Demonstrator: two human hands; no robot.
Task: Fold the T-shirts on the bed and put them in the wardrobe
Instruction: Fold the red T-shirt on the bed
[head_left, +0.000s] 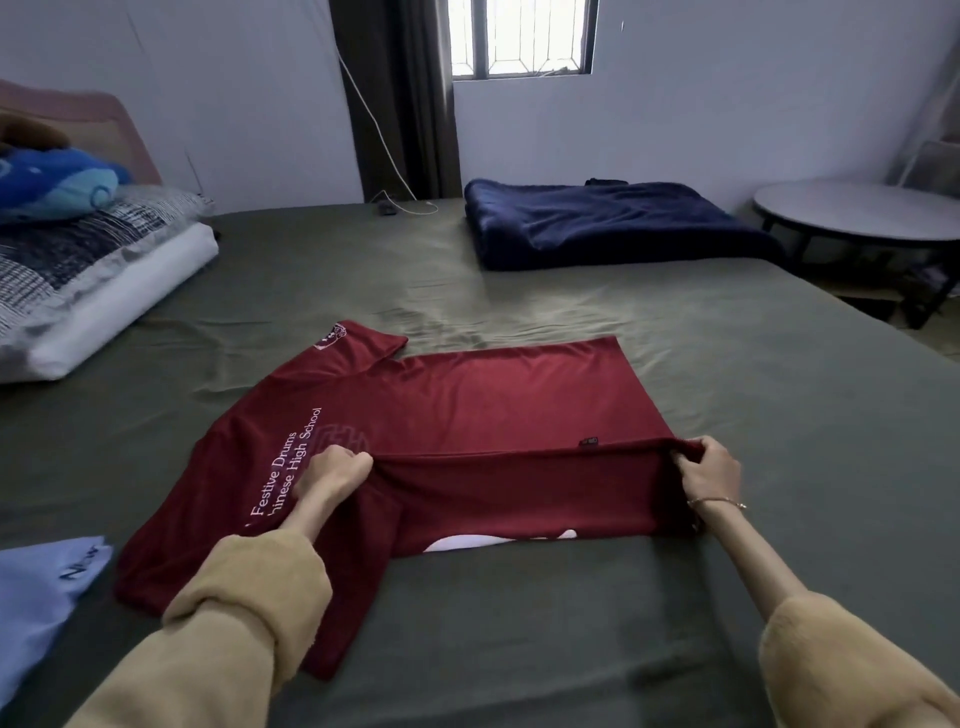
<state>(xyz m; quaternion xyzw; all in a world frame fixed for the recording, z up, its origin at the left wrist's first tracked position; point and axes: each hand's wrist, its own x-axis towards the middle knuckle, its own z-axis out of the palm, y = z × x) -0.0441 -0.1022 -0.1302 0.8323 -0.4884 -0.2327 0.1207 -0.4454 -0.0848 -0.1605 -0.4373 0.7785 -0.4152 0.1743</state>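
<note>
A dark red T-shirt (467, 410) with white lettering lies spread sideways on the bed (519, 623), its near long side folded over toward the middle. My left hand (332, 475) pinches the folded edge near the shoulder end. Over at the hem end, my right hand (709, 473) grips the same folded edge. A light blue T-shirt (36, 597) lies at the bed's near left edge, partly cut off by the frame. No wardrobe is in view.
The bed has an olive-green sheet. A folded navy blanket (613, 223) lies at its far side. Pillows (78, 291) and a blue plush toy (52, 182) sit at the far left. A round white table (862, 213) stands to the right of the bed.
</note>
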